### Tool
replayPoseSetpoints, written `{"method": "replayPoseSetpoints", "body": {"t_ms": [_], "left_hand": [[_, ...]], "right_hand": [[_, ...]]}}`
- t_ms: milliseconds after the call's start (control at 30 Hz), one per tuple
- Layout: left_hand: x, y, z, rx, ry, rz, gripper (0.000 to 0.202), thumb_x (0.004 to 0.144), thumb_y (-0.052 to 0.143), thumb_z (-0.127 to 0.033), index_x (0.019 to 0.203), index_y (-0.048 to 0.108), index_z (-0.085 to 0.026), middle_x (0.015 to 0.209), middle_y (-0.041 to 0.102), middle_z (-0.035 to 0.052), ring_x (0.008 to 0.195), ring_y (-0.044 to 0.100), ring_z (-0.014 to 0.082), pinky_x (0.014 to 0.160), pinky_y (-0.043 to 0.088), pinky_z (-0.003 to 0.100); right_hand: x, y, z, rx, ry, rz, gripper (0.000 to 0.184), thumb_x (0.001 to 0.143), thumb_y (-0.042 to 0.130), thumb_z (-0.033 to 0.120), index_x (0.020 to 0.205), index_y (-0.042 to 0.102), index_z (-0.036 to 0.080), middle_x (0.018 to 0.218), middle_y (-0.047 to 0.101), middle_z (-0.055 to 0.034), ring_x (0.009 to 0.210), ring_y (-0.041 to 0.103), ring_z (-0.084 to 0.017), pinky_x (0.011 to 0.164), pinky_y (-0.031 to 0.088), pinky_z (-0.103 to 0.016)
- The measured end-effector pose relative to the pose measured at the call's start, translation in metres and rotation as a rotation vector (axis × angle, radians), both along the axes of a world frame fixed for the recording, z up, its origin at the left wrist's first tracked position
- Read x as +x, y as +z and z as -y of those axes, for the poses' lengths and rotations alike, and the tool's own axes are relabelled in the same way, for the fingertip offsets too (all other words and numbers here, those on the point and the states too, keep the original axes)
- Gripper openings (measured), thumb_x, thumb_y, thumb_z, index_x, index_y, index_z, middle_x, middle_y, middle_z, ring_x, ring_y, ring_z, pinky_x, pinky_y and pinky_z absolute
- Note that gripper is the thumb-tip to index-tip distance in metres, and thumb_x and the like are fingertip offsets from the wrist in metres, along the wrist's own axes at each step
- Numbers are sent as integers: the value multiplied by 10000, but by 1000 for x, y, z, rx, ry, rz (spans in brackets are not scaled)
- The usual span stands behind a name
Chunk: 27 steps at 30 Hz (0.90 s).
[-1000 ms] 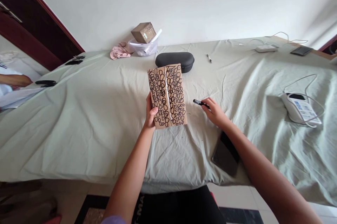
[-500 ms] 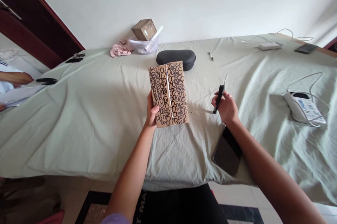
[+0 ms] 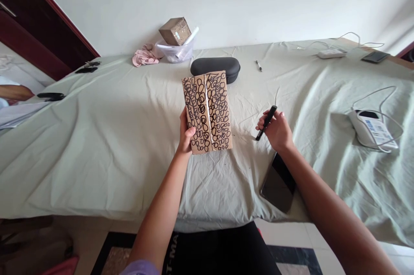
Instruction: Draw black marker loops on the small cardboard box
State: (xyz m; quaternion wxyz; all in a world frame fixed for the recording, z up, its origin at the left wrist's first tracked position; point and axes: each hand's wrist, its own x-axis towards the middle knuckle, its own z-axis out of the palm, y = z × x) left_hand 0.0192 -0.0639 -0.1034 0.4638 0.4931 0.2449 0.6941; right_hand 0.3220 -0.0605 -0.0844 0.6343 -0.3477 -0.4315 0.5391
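Observation:
My left hand [image 3: 185,132] grips the lower left edge of a brown cardboard box [image 3: 207,111] covered in black scribbled loops, held tilted up above the pale green sheet [image 3: 106,137]. My right hand [image 3: 277,130] is closed round a black marker [image 3: 265,123], its tip pointing down and left, a short way right of the box. Under my right forearm a dark phone [image 3: 278,182] lies flat near the table's front edge.
Behind the box lies a black oval case [image 3: 215,66]. At the back stand a plastic tub with a small carton [image 3: 175,31], a pink cloth [image 3: 145,56] and a pen [image 3: 258,65]. A white device with a cable [image 3: 370,130] sits right. Another person's arm [image 3: 14,92] shows far left.
My right hand picked the marker up off the sheet and lifted it, tilting it upright. The box in my left hand stayed almost still.

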Motion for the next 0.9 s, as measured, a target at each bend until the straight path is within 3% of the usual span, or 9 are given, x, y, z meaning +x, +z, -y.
{"method": "replayPoseSetpoints", "body": {"t_ms": [133, 267, 433, 567, 667, 800, 900], "left_hand": [[1, 1, 1, -7, 0, 3, 776, 771, 764, -562, 1484, 524, -373, 1585, 514, 25, 1495, 461, 329, 1247, 417, 494], [1, 1, 2, -7, 14, -6, 792, 766, 758, -579, 1492, 528, -364, 1583, 521, 25, 1489, 461, 336, 1255, 405, 509], [0, 1, 1, -4, -8, 7, 789, 770, 761, -561, 1497, 524, -366, 1584, 519, 20, 1494, 454, 332, 1274, 382, 511], [0, 3, 2, 10, -14, 11, 764, 772, 771, -547, 1477, 535, -374, 1593, 502, 14, 1509, 442, 325, 1290, 364, 503], [1, 4, 3, -14, -19, 10, 779, 765, 771, -559, 1480, 525, -373, 1587, 506, 25, 1494, 458, 333, 1279, 379, 522], [1, 4, 3, -1, -30, 22, 774, 767, 764, -541, 1482, 524, -369, 1579, 514, 24, 1481, 469, 330, 1273, 385, 524], [1, 3, 3, 4, -22, 17, 773, 773, 760, -547, 1485, 524, -362, 1579, 514, 28, 1483, 466, 330, 1277, 378, 521]], "right_hand": [[2, 7, 2, 18, -10, -6, 564, 782, 682, 806, 918, 622, 262, 714, 542, -9, 610, 505, -187, 609, 503, -358], [6, 13, 5, 100, -49, 46, 550, 847, 615, 793, 768, 562, 251, 645, 484, -7, 532, 427, -167, 516, 412, -328], [12, 9, 5, 115, -30, 182, 519, 896, 584, 660, 608, 518, 233, 546, 442, -18, 509, 403, -163, 511, 344, -326], [14, 7, 2, -19, 23, 177, 440, 820, 563, 617, 617, 554, 227, 494, 371, 10, 452, 326, -135, 477, 275, -295], [14, 8, 3, -58, -18, 125, 349, 768, 583, 570, 690, 565, 231, 541, 316, 48, 406, 217, -96, 435, 184, -262], [15, 6, 5, -37, -56, 125, 277, 788, 565, 509, 744, 549, 236, 606, 312, 58, 404, 166, -78, 424, 148, -256], [16, 1, 8, 82, -93, 274, 250, 832, 565, 471, 782, 575, 226, 614, 311, 52, 447, 210, -96, 454, 158, -262]]}}
